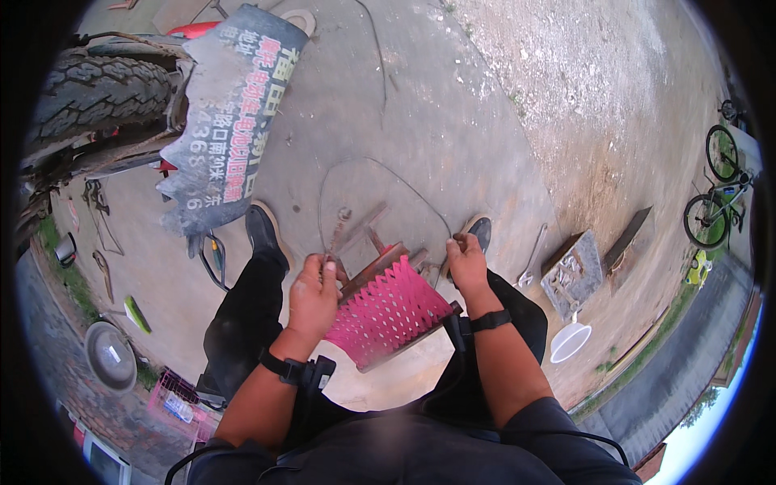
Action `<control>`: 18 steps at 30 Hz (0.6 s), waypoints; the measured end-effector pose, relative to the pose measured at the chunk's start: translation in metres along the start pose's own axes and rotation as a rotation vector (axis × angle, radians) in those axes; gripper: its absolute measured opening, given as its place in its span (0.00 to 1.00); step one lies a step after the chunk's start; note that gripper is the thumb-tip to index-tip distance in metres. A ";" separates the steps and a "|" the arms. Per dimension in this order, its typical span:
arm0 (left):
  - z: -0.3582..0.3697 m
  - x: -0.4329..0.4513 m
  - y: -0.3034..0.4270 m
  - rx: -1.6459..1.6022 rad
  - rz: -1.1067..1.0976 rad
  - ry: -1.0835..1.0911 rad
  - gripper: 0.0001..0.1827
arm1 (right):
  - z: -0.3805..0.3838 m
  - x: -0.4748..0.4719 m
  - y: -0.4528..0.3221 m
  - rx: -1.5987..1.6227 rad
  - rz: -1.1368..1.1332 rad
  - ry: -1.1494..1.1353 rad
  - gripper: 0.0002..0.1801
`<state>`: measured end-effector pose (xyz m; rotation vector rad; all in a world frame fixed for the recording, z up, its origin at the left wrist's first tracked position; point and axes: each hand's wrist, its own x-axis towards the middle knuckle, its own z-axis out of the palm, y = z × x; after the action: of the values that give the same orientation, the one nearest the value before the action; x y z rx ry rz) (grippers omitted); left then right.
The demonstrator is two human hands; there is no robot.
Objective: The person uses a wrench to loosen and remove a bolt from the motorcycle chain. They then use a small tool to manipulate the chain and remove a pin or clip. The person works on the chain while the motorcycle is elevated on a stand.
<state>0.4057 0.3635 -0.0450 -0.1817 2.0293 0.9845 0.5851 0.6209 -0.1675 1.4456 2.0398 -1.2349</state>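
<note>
A thin dark cable (371, 159) arcs over the concrete between my two hands. My left hand (314, 297) is closed around one end of it, beside a short chain-like or braided piece (341, 227) that reaches up to the ground. My right hand (468, 264) pinches the cable's other side near my right shoe (479, 229). Between and below the hands stands a low folding stool (394, 309) with a woven pink strap seat and a rusty metal frame. Its near side lies between my legs.
At the left are a motorcycle's knobby tyre (109, 97) and a torn printed mud flap (233, 121). To the right lie an adjustable wrench (536, 254), a metal box of small parts (573, 276) and a white plastic basin (570, 343). A metal basin (111, 356) sits at the lower left.
</note>
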 end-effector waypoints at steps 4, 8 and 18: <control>0.014 0.000 0.014 -0.036 0.049 -0.145 0.13 | -0.023 0.010 -0.075 0.275 -0.101 -0.291 0.19; 0.023 0.012 0.044 -0.035 0.144 -0.290 0.14 | -0.043 0.000 -0.142 0.425 -0.053 -0.634 0.23; 0.029 0.065 0.077 0.034 0.325 -0.422 0.12 | -0.058 0.031 -0.200 0.590 -0.068 -0.811 0.15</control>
<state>0.3477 0.4502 -0.0586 0.3592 1.7097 1.0792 0.4056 0.6655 -0.0668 0.8166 1.2264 -2.1226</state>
